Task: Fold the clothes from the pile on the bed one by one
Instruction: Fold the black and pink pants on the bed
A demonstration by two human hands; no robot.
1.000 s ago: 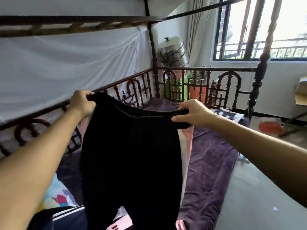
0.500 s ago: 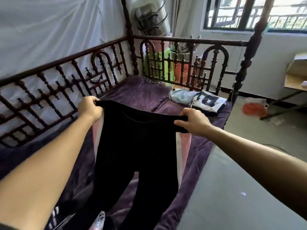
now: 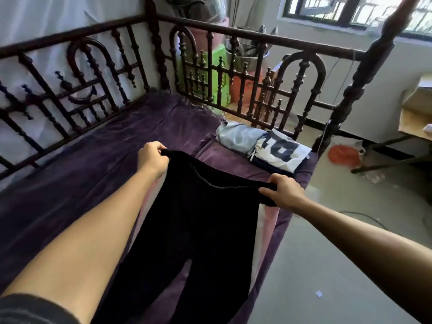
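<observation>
Two hands, left hand point(image 3: 153, 160) and right hand point(image 3: 284, 194), curl tight around the waistband ends of black trousers point(image 3: 201, 230), stretching them flat over the outer edge of the bed point(image 3: 93, 164), likely to lay them down for folding.

Two hands point(image 3: 153, 160) point(image 3: 284, 195), one pair of trousers point(image 3: 198, 218)

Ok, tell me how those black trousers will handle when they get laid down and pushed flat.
Probably floppy: the black trousers sag at the waistband between the left hand and right hand, legs hanging limp. Likely light, since a grip at each corner carries them. On the plush purple bedcover they may drag and bunch rather than slide.
</observation>
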